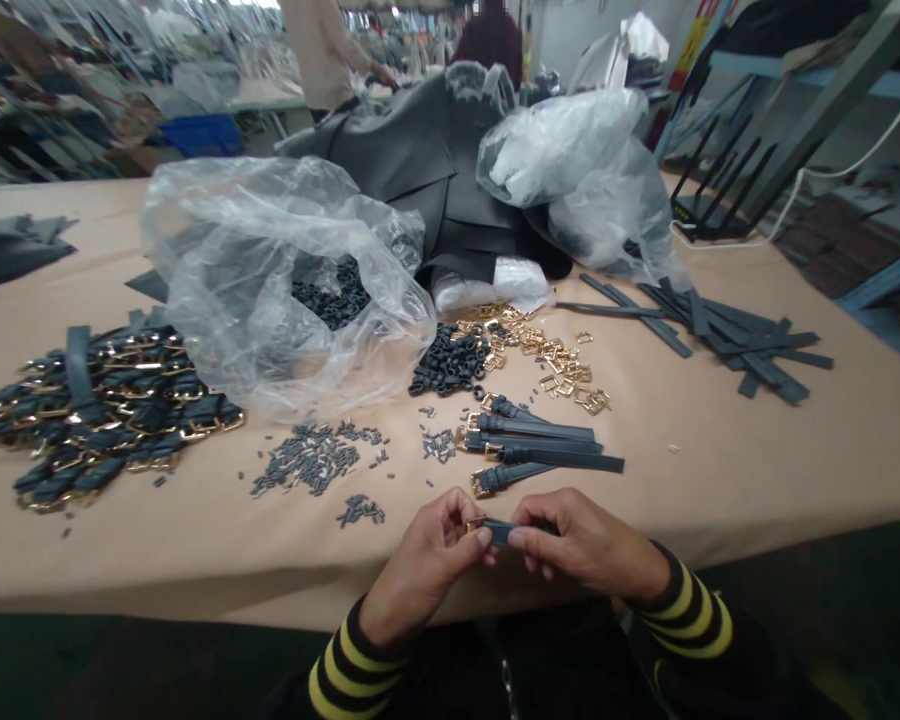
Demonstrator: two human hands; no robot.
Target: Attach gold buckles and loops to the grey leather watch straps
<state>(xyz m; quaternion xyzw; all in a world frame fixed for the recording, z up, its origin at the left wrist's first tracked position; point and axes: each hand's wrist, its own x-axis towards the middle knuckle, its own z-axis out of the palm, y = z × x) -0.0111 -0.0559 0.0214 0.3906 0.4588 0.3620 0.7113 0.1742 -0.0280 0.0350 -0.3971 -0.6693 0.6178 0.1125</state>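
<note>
Near the table's front edge, my left hand pinches the buckle end of a dark leather strap, where a bit of gold metal shows. My right hand grips the same strap farther along, its fingers closed round it. Just beyond my hands lie several buckled straps with gold buckles at their left ends. Behind them are loose gold buckles and a pile of small black loops. Tiny dark pieces are scattered left of the straps.
Plain dark strips lie at the right. A heap of dark straps with gold hardware is at the left. An open clear plastic bag holds more black loops. Dark sheets and another plastic bag stand behind. People are in the background.
</note>
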